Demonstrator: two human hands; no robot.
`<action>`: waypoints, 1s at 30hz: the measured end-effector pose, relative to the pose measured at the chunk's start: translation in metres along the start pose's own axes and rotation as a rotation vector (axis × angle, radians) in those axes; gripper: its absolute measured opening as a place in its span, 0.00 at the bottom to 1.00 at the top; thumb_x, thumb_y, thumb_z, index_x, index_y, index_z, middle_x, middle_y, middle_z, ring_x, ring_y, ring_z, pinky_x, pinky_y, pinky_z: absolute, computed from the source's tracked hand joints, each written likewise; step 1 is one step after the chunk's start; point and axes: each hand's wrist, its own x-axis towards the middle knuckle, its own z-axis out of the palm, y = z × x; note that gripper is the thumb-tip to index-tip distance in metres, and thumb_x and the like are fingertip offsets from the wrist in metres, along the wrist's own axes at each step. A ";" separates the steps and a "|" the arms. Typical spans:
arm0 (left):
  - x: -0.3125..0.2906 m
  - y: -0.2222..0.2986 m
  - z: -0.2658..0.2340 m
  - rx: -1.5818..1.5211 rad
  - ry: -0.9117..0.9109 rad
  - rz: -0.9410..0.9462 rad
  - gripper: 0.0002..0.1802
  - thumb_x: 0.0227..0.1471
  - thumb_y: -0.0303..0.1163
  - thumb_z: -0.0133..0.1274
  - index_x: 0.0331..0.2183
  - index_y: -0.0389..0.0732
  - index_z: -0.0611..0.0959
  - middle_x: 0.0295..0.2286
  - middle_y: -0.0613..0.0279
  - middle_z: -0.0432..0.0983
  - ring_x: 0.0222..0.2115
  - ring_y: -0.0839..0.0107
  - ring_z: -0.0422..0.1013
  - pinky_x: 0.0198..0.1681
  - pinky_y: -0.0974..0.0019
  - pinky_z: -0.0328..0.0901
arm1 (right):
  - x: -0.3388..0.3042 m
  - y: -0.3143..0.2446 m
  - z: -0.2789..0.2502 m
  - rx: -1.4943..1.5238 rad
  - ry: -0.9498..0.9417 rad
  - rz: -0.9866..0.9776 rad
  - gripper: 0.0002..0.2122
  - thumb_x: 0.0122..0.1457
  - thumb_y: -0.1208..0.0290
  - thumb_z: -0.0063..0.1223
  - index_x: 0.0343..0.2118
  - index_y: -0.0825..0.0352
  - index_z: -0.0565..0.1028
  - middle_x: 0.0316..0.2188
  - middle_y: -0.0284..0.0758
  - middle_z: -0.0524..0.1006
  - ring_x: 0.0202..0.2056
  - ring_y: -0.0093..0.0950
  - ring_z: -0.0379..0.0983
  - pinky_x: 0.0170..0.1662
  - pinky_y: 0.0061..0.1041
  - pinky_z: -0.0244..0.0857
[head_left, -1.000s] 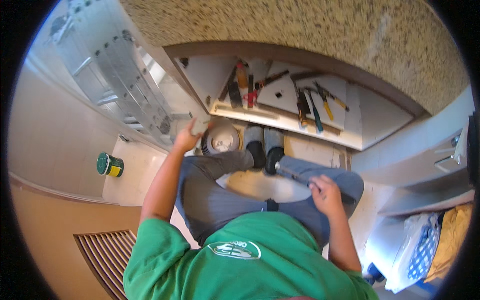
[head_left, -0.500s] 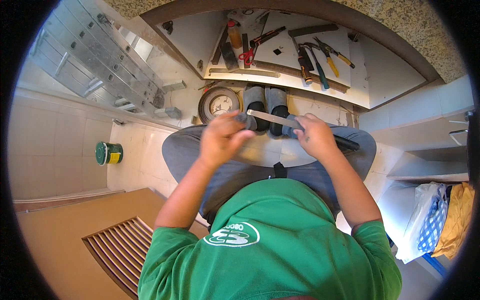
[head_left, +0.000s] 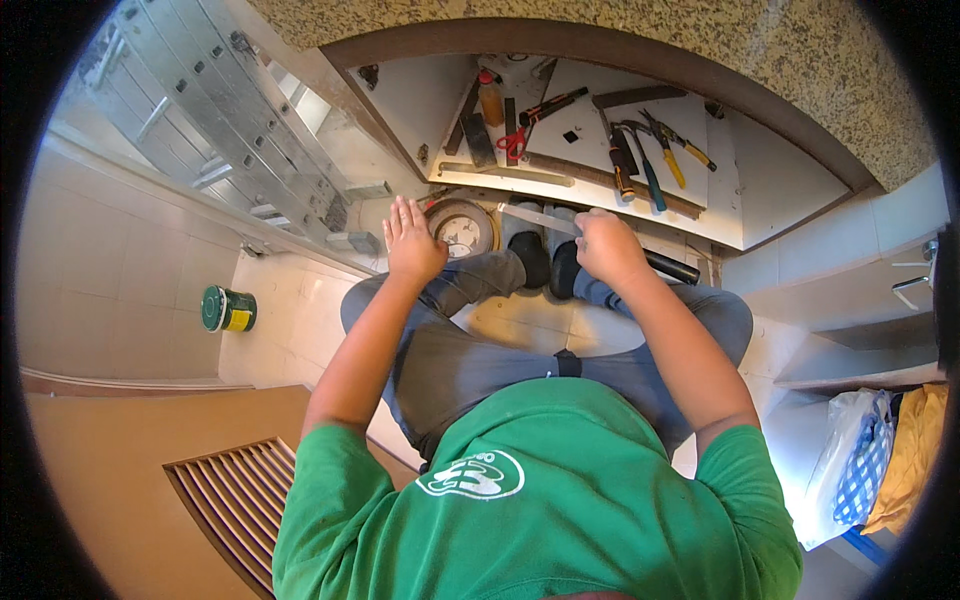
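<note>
In my right hand [head_left: 610, 250] is a long flat-bladed tool [head_left: 538, 217]; my fingers wrap round its middle. Its narrow, pale metallic blade points left, and a thick black handle end sticks out to the right. The exact kind of tool is unclear. My left hand [head_left: 413, 242] holds nothing, its fingers stretched out and slightly apart. It is beside a coiled brown strip [head_left: 460, 222] on the floor, apart from the blade. Both hands are above my bent legs, near my dark shoes [head_left: 530, 258].
Ahead, a cabinet base [head_left: 720, 200] holds red scissors [head_left: 513, 144], yellow-handled pliers [head_left: 692, 152], an orange bottle [head_left: 490, 98] and other tools. An aluminium ladder [head_left: 215, 100] lies at left, near a green bucket [head_left: 228, 309]. A louvred door panel [head_left: 120, 430] is at lower left.
My left hand has moved away from the blade's tip, forward and left, and its fingers have straightened. My right hand has moved slightly forward with the tool.
</note>
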 end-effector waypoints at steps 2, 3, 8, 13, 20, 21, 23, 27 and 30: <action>-0.008 0.014 -0.012 -0.055 0.155 0.152 0.45 0.41 0.27 0.56 0.62 0.31 0.63 0.65 0.43 0.54 0.67 0.47 0.49 0.69 0.44 0.43 | 0.013 -0.009 0.006 -0.045 -0.042 0.021 0.08 0.48 0.78 0.56 0.33 0.68 0.78 0.38 0.46 0.78 0.41 0.47 0.77 0.45 0.44 0.73; -0.015 0.030 -0.014 -0.262 0.206 0.331 0.44 0.41 0.25 0.53 0.63 0.34 0.64 0.64 0.41 0.56 0.67 0.46 0.50 0.70 0.44 0.43 | 0.018 -0.016 0.009 -0.059 -0.061 0.000 0.09 0.48 0.78 0.55 0.34 0.67 0.79 0.40 0.46 0.79 0.43 0.47 0.77 0.46 0.44 0.73; -0.029 0.053 -0.006 -0.063 0.008 0.457 0.44 0.42 0.32 0.58 0.63 0.48 0.66 0.65 0.50 0.58 0.68 0.51 0.50 0.69 0.46 0.46 | 0.016 -0.019 0.010 0.086 0.031 -0.080 0.05 0.53 0.74 0.57 0.32 0.68 0.78 0.36 0.48 0.78 0.40 0.50 0.76 0.46 0.46 0.71; -0.026 -0.082 -0.009 -0.084 -0.084 -0.069 0.41 0.55 0.55 0.56 0.61 0.39 0.71 0.64 0.39 0.57 0.66 0.45 0.52 0.68 0.45 0.48 | -0.018 0.049 -0.021 0.561 -0.055 0.304 0.09 0.63 0.68 0.53 0.34 0.69 0.75 0.25 0.43 0.77 0.28 0.42 0.78 0.33 0.39 0.73; -0.129 -0.163 0.005 -0.614 -0.008 -0.323 0.34 0.58 0.52 0.54 0.55 0.33 0.77 0.58 0.46 0.70 0.59 0.55 0.66 0.62 0.60 0.59 | -0.080 0.081 0.021 1.455 -0.328 0.714 0.10 0.70 0.65 0.45 0.44 0.67 0.72 0.23 0.37 0.75 0.21 0.31 0.75 0.23 0.29 0.70; -0.142 -0.172 0.010 -0.775 0.096 -0.365 0.33 0.59 0.52 0.53 0.53 0.33 0.79 0.57 0.48 0.71 0.57 0.58 0.68 0.60 0.61 0.60 | -0.086 0.083 0.034 1.517 -0.347 0.703 0.10 0.69 0.65 0.46 0.43 0.67 0.72 0.24 0.37 0.75 0.22 0.30 0.74 0.24 0.28 0.69; -0.166 -0.194 0.023 -1.257 -0.066 -1.008 0.30 0.63 0.53 0.47 0.53 0.37 0.81 0.55 0.54 0.73 0.53 0.65 0.70 0.55 0.65 0.63 | -0.095 0.085 0.062 1.569 -0.390 0.747 0.09 0.69 0.67 0.47 0.43 0.67 0.72 0.25 0.36 0.75 0.23 0.30 0.73 0.24 0.27 0.68; -0.213 -0.193 0.058 -1.325 -0.185 -1.169 0.32 0.65 0.54 0.42 0.58 0.40 0.74 0.54 0.57 0.74 0.50 0.62 0.72 0.54 0.58 0.66 | -0.103 0.093 0.096 1.633 -0.463 0.833 0.06 0.63 0.74 0.51 0.42 0.67 0.72 0.26 0.35 0.74 0.24 0.28 0.71 0.25 0.27 0.67; -0.215 -0.168 0.047 -1.855 -0.189 -1.090 0.33 0.63 0.52 0.46 0.60 0.38 0.71 0.56 0.55 0.72 0.55 0.62 0.69 0.57 0.57 0.65 | -0.107 0.098 0.100 1.640 -0.473 0.853 0.10 0.61 0.77 0.51 0.45 0.65 0.70 0.25 0.35 0.73 0.23 0.28 0.71 0.25 0.27 0.66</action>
